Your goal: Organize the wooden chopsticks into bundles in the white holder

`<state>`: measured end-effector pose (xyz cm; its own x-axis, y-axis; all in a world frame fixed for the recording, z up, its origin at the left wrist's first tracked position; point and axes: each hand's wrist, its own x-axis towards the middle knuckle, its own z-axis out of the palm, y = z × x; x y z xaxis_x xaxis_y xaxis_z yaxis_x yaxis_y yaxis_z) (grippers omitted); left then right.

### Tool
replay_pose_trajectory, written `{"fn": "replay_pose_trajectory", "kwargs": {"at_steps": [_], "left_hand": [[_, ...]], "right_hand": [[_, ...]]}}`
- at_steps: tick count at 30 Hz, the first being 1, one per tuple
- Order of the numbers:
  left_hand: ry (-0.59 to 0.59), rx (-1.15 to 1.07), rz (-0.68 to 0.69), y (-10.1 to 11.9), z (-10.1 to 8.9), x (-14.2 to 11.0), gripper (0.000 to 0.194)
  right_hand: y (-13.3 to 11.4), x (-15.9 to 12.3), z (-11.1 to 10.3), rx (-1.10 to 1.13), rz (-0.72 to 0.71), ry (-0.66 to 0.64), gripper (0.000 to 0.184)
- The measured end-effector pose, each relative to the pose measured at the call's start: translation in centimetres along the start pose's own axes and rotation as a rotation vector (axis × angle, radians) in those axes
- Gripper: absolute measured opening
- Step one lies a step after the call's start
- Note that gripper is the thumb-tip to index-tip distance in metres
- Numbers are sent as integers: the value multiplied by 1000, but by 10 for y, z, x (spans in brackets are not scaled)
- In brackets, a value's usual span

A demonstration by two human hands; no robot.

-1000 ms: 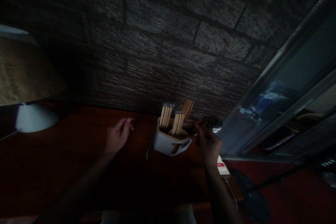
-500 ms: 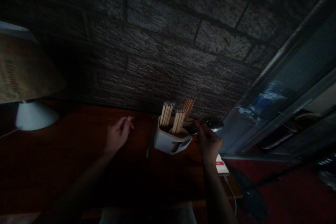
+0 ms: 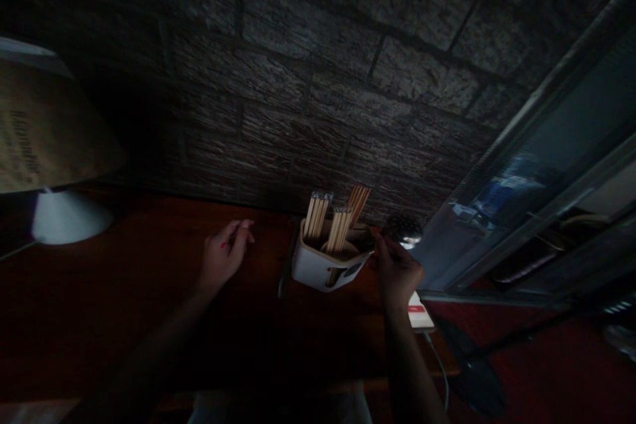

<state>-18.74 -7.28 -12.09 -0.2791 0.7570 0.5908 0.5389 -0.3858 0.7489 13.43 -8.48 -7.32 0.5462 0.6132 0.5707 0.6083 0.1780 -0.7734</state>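
A white utensil holder [image 3: 318, 268] stands on the dark red-brown table [image 3: 124, 305] near the brick wall, with several bundles of wooden chopsticks [image 3: 332, 218] upright in it. My right hand [image 3: 396, 270] is at the holder's right side, fingers closed on the thin handle of a metal strainer ladle [image 3: 403, 229] whose round head shows just behind. My left hand [image 3: 223, 257] hovers over the table left of the holder, fingers loosely curled and pinched together; whether anything is in them is too dark to see.
A lamp with a tan shade [image 3: 44, 132] and white base [image 3: 69, 217] stands at far left. A white phone [image 3: 420, 315] with a cable lies at the table's right edge. A glass window frame [image 3: 536, 179] runs along the right. The brick wall [image 3: 318, 79] backs the table.
My right hand has shifted slightly up and right beside the holder, and the ladle head has moved with it. My left hand has stayed in place.
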Motion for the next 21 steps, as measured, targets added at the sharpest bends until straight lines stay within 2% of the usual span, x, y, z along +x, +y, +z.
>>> {"fn": "replay_pose_trajectory", "kwargs": {"at_steps": [10,21], "left_hand": [[1,16,-14,0,0,-1,32],[-10,36,-24,-1,1,-1,32]], "right_hand": [[-2,-5,-2,126,1,-18,48],[-2,-8,-2,305,246,-62,48]]}}
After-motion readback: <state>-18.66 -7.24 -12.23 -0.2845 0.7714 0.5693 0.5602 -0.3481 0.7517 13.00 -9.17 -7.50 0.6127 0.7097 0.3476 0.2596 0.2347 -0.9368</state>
